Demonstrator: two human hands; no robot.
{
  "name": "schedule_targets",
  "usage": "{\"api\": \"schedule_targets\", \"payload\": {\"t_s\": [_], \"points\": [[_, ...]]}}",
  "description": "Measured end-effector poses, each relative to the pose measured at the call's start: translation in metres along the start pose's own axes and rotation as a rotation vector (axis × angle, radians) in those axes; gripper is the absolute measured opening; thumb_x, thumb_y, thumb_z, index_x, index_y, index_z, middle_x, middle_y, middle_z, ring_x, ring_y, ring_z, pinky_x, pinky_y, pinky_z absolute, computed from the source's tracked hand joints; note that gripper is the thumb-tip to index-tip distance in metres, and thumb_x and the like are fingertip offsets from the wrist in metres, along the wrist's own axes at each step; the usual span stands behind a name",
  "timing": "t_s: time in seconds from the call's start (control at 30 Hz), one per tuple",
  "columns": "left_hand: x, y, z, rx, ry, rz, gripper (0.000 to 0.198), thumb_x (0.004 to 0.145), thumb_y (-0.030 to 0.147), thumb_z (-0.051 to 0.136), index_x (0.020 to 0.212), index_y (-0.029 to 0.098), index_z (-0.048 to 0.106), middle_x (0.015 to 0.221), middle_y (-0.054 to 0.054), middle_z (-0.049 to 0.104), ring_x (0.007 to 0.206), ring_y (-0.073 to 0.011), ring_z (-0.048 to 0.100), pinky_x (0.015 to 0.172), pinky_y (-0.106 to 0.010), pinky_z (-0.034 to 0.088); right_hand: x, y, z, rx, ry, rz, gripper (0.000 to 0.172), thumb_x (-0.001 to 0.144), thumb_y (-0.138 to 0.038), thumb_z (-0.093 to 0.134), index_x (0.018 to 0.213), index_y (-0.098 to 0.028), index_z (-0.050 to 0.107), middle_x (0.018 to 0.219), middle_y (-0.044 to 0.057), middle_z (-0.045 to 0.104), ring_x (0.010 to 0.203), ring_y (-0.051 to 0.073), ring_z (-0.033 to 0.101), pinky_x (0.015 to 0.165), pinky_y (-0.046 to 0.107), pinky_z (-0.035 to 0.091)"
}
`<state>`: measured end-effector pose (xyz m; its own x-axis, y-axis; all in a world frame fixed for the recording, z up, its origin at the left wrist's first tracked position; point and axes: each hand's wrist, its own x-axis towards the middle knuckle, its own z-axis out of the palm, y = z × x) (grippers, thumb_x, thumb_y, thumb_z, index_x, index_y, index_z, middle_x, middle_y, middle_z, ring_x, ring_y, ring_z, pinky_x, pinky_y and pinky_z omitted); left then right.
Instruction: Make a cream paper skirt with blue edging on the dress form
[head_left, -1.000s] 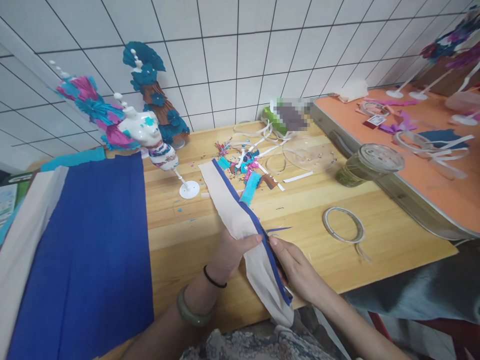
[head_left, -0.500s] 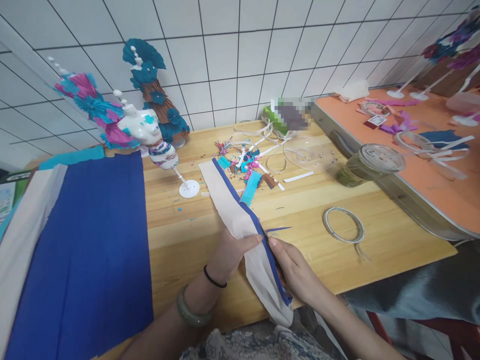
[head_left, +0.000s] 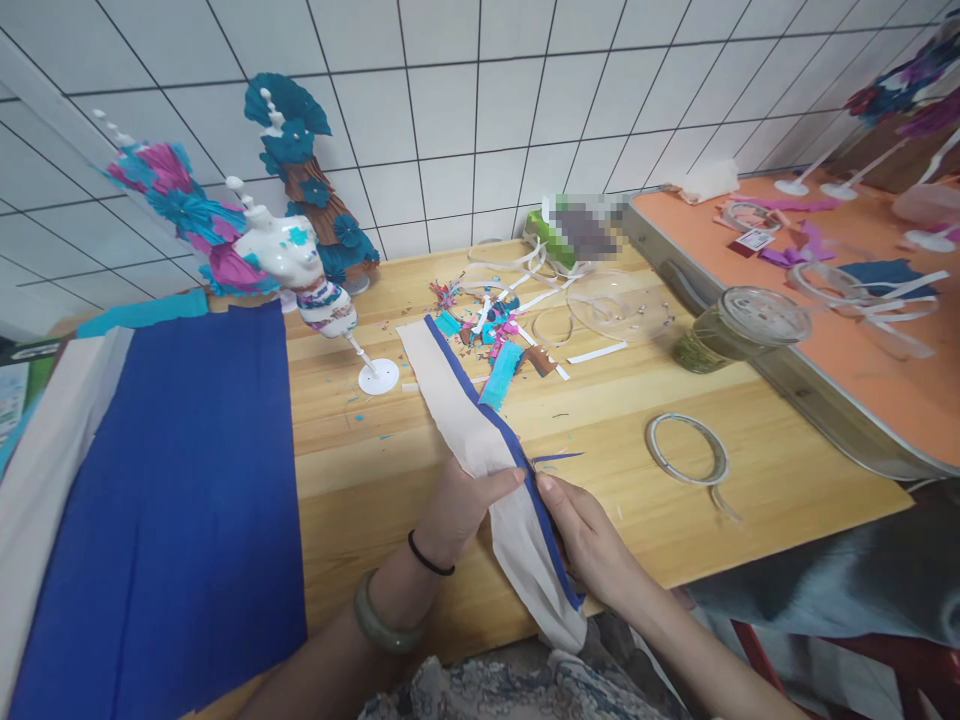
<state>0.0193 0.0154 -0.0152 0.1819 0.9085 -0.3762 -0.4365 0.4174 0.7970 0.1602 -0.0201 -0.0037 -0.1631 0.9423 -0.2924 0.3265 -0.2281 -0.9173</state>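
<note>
Left hand: folded down on the strip (head_left: 450, 390), thumb laid across it and reaching the blue edge (head_left: 546, 525); the fingers beneath are hidden. The left hand (head_left: 469, 505) has a firm hold.
Right hand: the right hand (head_left: 589, 535) is narrow, thumb and forefinger drawn in at the blue edge, just beside the left thumb. A small dark tip shows there; I cannot tell what, if anything, the palm grips.
Strip: pale with a blue border, slanting over the table (head_left: 360, 520); its far end lies near the paper scraps (head_left: 502, 373), its near end hangs by the person's lap.
Blue sliver: a thin blue sliver (head_left: 561, 457) lies just beyond the right fingertips.
Working the edge: the attention seems to be on the blue border. Best to keep the strip flat and lightly taut, follow the border evenly, move the left thumb along in short steps, and keep it clear of that dark tip.
</note>
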Motion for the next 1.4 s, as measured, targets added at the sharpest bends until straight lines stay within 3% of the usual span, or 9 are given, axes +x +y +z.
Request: {"api": "schedule_targets", "payload": {"t_s": [1.4], "points": [[-0.0007,-0.0007,-0.0010,0.002,-0.047,0.008,0.042,0.061,0.019,0.079,0.100,0.017,0.066,0.101,-0.006,0.070,0.094,-0.0224,0.063,0.088,-0.037,0.049,0.0025,0.0010,-0.0019,-0.014,-0.011,-0.030,0.043,0.092,-0.051,0.030,0.069,-0.018,0.046,0.068,0.001,0.049,0.075,0.017,0.049,0.074,0.027,0.039]]}}
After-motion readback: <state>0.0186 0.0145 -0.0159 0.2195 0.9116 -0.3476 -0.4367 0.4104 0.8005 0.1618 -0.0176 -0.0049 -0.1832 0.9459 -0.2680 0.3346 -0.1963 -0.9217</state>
